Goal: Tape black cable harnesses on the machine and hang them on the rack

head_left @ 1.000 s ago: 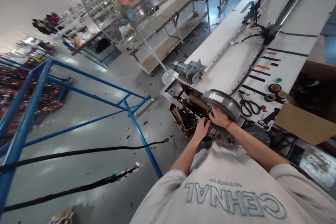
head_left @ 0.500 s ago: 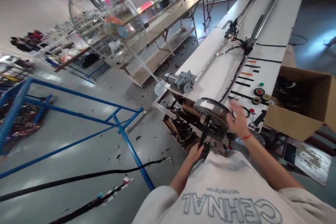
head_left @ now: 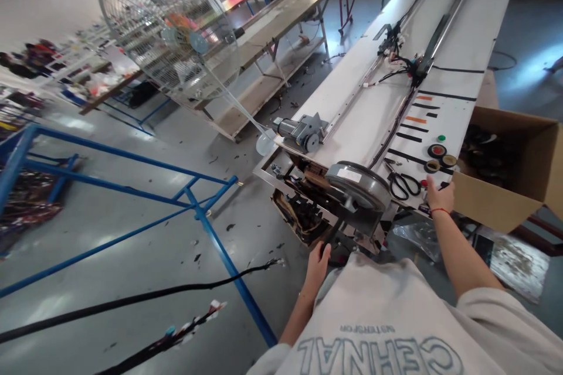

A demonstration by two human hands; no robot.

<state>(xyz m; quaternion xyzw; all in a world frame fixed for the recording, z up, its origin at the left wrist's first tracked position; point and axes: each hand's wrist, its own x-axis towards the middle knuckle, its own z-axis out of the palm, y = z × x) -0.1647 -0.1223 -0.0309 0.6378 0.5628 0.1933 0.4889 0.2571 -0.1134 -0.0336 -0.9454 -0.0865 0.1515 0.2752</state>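
Note:
A large dark reel (head_left: 352, 174) with a white label is mounted at the near end of the long white table (head_left: 352, 111). From below it a black strip or cable end (head_left: 336, 229) runs down to my left hand (head_left: 317, 263), whose fingers are closed around it. My right hand (head_left: 441, 198) is at the table's near right corner, fingers curled over a dark item there that they mostly hide. Just left of that hand lie black-handled scissors (head_left: 403, 185) and a small red button-like piece (head_left: 424, 183). Tape rolls (head_left: 432, 166) sit just beyond it.
Right of the table stands an open cardboard box (head_left: 501, 202) with dark parts inside. A motor (head_left: 299, 130) sits at the table's left edge, wiring (head_left: 413, 67) further along. To the left are a blue metal frame (head_left: 215, 240), hanging black cables (head_left: 176, 293) and a large fan (head_left: 169, 29).
My right hand has moved from beside the reel to the table's right corner, uncovering the scissors. My left hand has shifted slightly left and down, still holding the black strip.

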